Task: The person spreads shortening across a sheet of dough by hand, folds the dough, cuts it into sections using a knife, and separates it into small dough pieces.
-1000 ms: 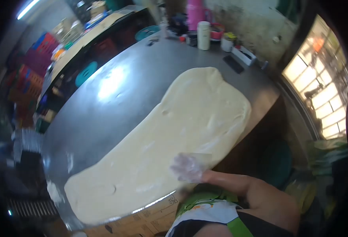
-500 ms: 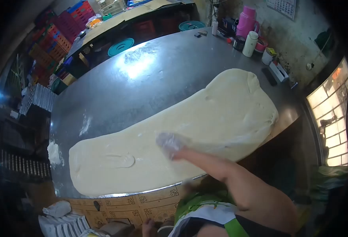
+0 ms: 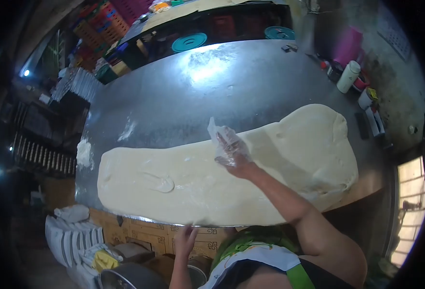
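A long, thick slab of pale dough [image 3: 270,168] lies along the near side of the metal table [image 3: 174,111], wider at its right end. A curved mark shows on its left part. My right hand [image 3: 229,148], in a loose clear plastic glove, is over the dough's far edge near its middle. Its fingers look loosely spread inside the plastic, and I see nothing held. The glove's empty tip points away from me. Bare, my left hand [image 3: 187,236] is at the table's near edge, just below the dough, with fingers apart and nothing visible in them.
White flour [image 3: 84,154] is heaped at the table's left edge. A pale bottle [image 3: 349,77] and small containers line the right side. Teal lids [image 3: 189,42] show beyond the far edge. White sacks [image 3: 73,241] and a metal pot [image 3: 133,277] are below left.
My right hand has moved away from me across the dough to its far edge. My left hand has risen to the table's near edge. The view has shifted and turned.
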Available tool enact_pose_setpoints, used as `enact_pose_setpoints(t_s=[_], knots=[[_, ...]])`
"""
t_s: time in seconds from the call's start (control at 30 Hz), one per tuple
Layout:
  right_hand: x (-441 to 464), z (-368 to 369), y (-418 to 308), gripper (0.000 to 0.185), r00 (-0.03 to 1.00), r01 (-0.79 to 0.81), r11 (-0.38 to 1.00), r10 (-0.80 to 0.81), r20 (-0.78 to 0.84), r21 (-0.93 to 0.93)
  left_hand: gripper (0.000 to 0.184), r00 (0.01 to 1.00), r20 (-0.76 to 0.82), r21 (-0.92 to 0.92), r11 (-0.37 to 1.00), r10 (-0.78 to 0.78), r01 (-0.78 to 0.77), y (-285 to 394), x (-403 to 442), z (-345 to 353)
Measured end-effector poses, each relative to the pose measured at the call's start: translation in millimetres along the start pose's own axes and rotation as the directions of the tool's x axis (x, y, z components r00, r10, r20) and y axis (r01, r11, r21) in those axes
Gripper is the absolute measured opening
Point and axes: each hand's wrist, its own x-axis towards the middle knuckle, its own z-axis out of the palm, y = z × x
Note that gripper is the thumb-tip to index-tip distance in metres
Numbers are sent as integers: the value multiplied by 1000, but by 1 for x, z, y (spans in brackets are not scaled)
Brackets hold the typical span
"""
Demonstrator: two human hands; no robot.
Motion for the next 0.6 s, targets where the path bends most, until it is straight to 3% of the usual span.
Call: enact_pose_setpoints(t_s=[0.03, 0.07, 0.17, 0.23, 0.33, 0.43, 0.6], knots=[[-2, 11, -9, 75, 999, -8, 995, 13, -42, 101, 42, 981, -17, 142, 972, 193, -188, 39, 19, 7], [-5, 18, -17, 75, 999, 3, 993, 1, -34, 118, 53, 940, -28, 129, 934, 340, -334, 67, 36, 14], [-19, 26, -33, 73, 998, -64, 967, 64, 9, 245, 59, 912, -89, 161, 909, 401, -384, 145, 67, 35], [-23, 22, -35, 73, 999, -43, 979, 41, 12, 202, 58, 841, -192, 146, 862, 505, -485, 169, 79, 45], [-32, 16, -36, 75, 999, -35, 994, 35, -3, 104, 53, 843, -150, 89, 857, 516, -508, 166, 87, 58], [-43, 14, -42, 78, 950, -312, 876, 276, 148, 369, 47, 838, -108, 35, 844, 535, -535, 159, 89, 64], [-65, 31, -76, 83, 912, -398, 726, 378, 158, 560, 30, 808, -153, -105, 803, 569, -586, 137, 92, 51]])
